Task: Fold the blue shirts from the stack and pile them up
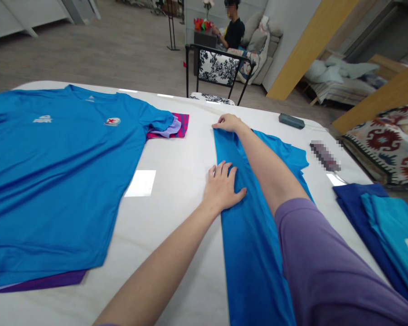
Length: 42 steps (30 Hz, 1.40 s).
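Observation:
A blue shirt (251, 235), folded into a long strip, lies on the white table (177, 181) in front of me. My left hand (221, 185) rests flat on the strip's left edge near its middle, fingers spread. My right hand (228, 123) reaches to the strip's far end, where its curled fingers press or pinch the top corner. My right arm in a purple sleeve (326, 267) lies across the shirt.
A large blue T-shirt (54, 176) lies spread at the left over purple and pink garments (172, 127). Folded blue clothes (384, 226) are stacked at the right edge. A dark case (291, 120) sits at the far edge. Beyond stand a chair (217, 68) and a seated person (233, 31).

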Each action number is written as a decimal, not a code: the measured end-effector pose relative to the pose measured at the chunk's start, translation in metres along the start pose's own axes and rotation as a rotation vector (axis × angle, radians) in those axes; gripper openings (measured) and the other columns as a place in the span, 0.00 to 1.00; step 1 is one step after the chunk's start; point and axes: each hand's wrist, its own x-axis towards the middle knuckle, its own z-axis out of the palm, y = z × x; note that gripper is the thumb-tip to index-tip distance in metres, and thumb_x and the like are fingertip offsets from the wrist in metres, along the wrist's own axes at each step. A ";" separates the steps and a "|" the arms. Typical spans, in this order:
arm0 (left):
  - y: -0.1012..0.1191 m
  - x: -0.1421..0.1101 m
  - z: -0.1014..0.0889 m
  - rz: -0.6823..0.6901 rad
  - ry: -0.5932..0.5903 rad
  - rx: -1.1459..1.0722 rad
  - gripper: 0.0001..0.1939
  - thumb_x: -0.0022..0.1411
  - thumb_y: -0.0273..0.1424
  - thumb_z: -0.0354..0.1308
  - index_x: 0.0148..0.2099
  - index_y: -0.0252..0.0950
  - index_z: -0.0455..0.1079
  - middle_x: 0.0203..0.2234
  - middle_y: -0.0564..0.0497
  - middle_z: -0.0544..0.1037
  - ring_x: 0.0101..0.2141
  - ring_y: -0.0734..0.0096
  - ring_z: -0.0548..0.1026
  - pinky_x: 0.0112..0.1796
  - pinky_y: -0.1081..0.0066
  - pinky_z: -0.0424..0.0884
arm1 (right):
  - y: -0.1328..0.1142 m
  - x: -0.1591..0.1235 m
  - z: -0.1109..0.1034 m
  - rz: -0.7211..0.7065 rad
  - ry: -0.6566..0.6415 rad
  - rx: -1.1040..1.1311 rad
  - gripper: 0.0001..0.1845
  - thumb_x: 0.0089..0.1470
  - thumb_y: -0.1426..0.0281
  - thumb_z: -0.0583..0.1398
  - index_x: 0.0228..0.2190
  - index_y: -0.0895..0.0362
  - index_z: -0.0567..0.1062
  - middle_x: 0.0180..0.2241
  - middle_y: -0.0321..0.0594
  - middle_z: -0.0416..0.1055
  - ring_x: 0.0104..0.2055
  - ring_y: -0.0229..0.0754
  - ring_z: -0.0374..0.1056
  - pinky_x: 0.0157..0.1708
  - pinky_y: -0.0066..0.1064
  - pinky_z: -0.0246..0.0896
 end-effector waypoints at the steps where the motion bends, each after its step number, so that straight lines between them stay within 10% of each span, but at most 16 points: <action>1: 0.000 0.000 0.001 0.000 0.007 -0.001 0.41 0.71 0.60 0.57 0.77 0.47 0.66 0.77 0.41 0.65 0.79 0.41 0.56 0.76 0.35 0.55 | -0.002 0.002 0.000 -0.020 -0.016 -0.009 0.24 0.60 0.55 0.70 0.50 0.58 0.85 0.56 0.48 0.83 0.59 0.56 0.73 0.71 0.57 0.57; 13: -0.001 -0.001 -0.002 -0.012 0.026 0.003 0.40 0.72 0.57 0.58 0.76 0.41 0.67 0.77 0.41 0.66 0.78 0.43 0.56 0.76 0.39 0.55 | -0.015 -0.010 -0.008 -0.030 0.089 -0.067 0.24 0.72 0.52 0.64 0.55 0.60 0.80 0.62 0.51 0.77 0.62 0.53 0.70 0.72 0.55 0.58; 17: -0.001 -0.002 -0.003 -0.012 0.019 -0.006 0.41 0.72 0.55 0.58 0.78 0.39 0.65 0.77 0.41 0.64 0.78 0.43 0.55 0.76 0.39 0.55 | 0.038 -0.068 -0.050 0.042 0.095 -0.115 0.35 0.78 0.49 0.54 0.53 0.73 0.76 0.62 0.61 0.75 0.64 0.47 0.69 0.69 0.41 0.57; 22: 0.001 -0.001 0.001 -0.008 0.015 0.002 0.41 0.72 0.56 0.58 0.78 0.40 0.66 0.78 0.40 0.64 0.79 0.41 0.55 0.75 0.39 0.54 | 0.114 -0.178 -0.075 0.289 -0.217 -0.043 0.50 0.69 0.37 0.51 0.42 0.77 0.80 0.44 0.64 0.83 0.48 0.44 0.77 0.53 0.36 0.64; 25: 0.005 0.000 0.002 0.000 0.017 0.013 0.42 0.72 0.58 0.58 0.78 0.40 0.66 0.77 0.39 0.64 0.78 0.40 0.55 0.74 0.39 0.54 | 0.125 -0.219 -0.061 0.290 -0.297 0.067 0.42 0.67 0.36 0.61 0.43 0.67 0.83 0.43 0.53 0.86 0.40 0.39 0.77 0.43 0.28 0.66; 31: 0.012 0.000 0.004 0.015 0.009 0.031 0.43 0.72 0.61 0.58 0.78 0.41 0.65 0.77 0.38 0.64 0.78 0.36 0.55 0.74 0.39 0.53 | 0.116 -0.260 -0.048 0.245 -0.067 0.110 0.26 0.66 0.52 0.70 0.51 0.61 0.81 0.48 0.46 0.85 0.45 0.44 0.77 0.43 0.29 0.64; 37: 0.032 0.013 -0.003 -0.044 0.106 -0.091 0.30 0.75 0.55 0.58 0.69 0.47 0.72 0.69 0.41 0.74 0.68 0.41 0.73 0.69 0.38 0.60 | 0.172 -0.466 -0.084 0.236 0.053 0.091 0.27 0.68 0.45 0.65 0.55 0.51 0.78 0.42 0.39 0.84 0.39 0.45 0.78 0.38 0.33 0.62; 42: 0.123 0.108 0.021 0.090 -0.027 -0.262 0.19 0.74 0.48 0.61 0.58 0.42 0.75 0.50 0.45 0.85 0.46 0.55 0.83 0.52 0.56 0.75 | 0.214 -0.688 -0.048 0.570 0.001 0.120 0.27 0.69 0.39 0.61 0.44 0.50 0.80 0.38 0.39 0.83 0.35 0.46 0.79 0.33 0.36 0.65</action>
